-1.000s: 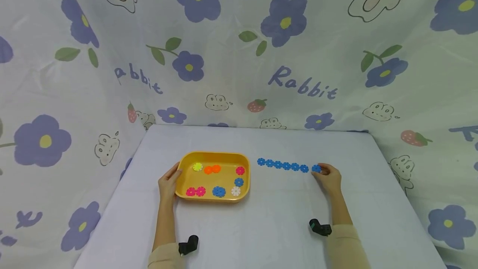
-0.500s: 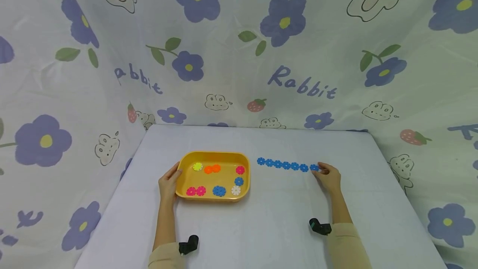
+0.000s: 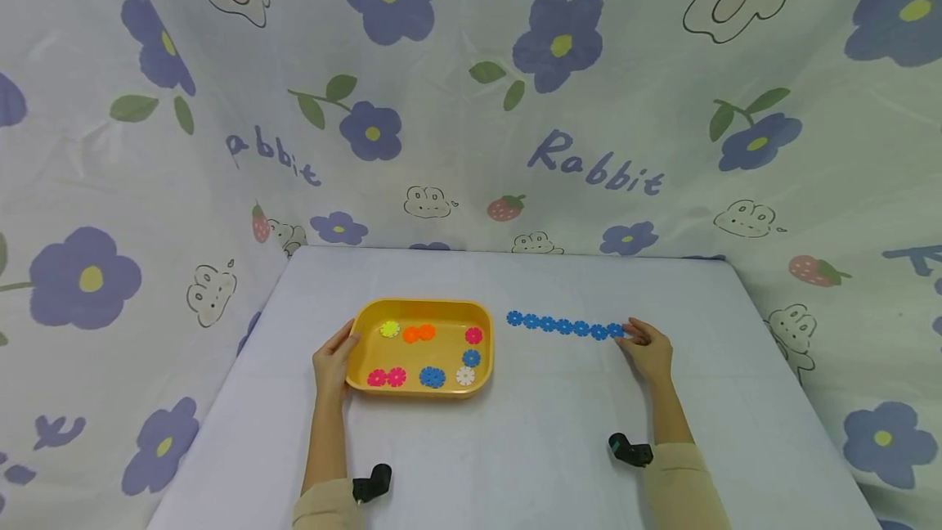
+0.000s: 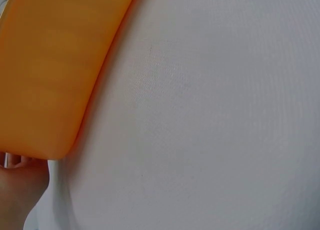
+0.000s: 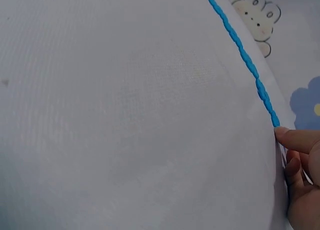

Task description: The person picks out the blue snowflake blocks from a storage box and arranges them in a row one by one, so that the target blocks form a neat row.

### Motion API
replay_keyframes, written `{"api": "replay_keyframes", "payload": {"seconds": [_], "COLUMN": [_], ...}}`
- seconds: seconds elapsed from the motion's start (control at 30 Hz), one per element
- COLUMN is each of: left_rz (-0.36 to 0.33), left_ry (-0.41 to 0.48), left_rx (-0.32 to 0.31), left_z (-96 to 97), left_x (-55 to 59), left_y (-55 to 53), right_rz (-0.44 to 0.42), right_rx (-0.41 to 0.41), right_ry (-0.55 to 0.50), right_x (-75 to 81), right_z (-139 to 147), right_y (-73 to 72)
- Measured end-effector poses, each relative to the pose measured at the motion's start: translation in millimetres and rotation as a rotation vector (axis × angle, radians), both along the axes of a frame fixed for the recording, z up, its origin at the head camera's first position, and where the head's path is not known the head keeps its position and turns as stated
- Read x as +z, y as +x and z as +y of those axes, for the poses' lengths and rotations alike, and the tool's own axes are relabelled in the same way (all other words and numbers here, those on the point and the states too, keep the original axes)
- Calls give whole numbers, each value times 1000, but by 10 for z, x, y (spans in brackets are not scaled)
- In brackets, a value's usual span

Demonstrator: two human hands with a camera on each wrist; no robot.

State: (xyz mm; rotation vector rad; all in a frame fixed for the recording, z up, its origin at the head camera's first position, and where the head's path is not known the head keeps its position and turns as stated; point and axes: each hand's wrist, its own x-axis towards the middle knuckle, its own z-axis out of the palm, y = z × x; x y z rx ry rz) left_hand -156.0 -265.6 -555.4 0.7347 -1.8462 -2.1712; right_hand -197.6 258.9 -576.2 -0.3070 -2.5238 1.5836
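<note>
My left hand (image 3: 333, 360) grips the left end of a yellow tray (image 3: 356, 387), thumb at the rim. In the left wrist view the tray's side wall (image 4: 55, 74) fills the upper left, with part of the hand (image 4: 22, 182) below it. My right hand (image 3: 649, 350) pinches a blue snowflake disc (image 3: 615, 330) between thumb and forefinger. This disc overlaps the right end of a row of blue snowflake discs (image 3: 564, 326) lying on the white table. Seen edge-on in the right wrist view, the row (image 5: 245, 57) runs up from the fingertips as one thin blue line.
Inside the tray lie pink discs (image 3: 386, 377), orange discs (image 3: 419, 334), a yellow disc (image 3: 389, 330), a white disc (image 3: 465, 376) and several blue discs (image 3: 432, 377). A patterned curtain (image 3: 456, 145) hangs behind the white-covered table (image 3: 508, 448).
My right hand has shifted its blue disc slightly left, closing the gap to the row's end, so the two now overlap. The left hand and tray have stayed in place.
</note>
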Motion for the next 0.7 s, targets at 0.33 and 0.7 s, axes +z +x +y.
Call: {"api": "replay_keyframes", "payload": {"seconds": [0.33,0.7], "left_rz": [5,22], "left_ry": [16,40], "left_rx": [-1,9], "left_z": [1,-1], "left_x": [0,-1], "left_y": [4,7], "right_rz": [20,29], "right_rx": [91,135], "right_ry": [104,217], "right_x": [-40,-47], "right_z": [35,6], "right_y": [-8,-31]}}
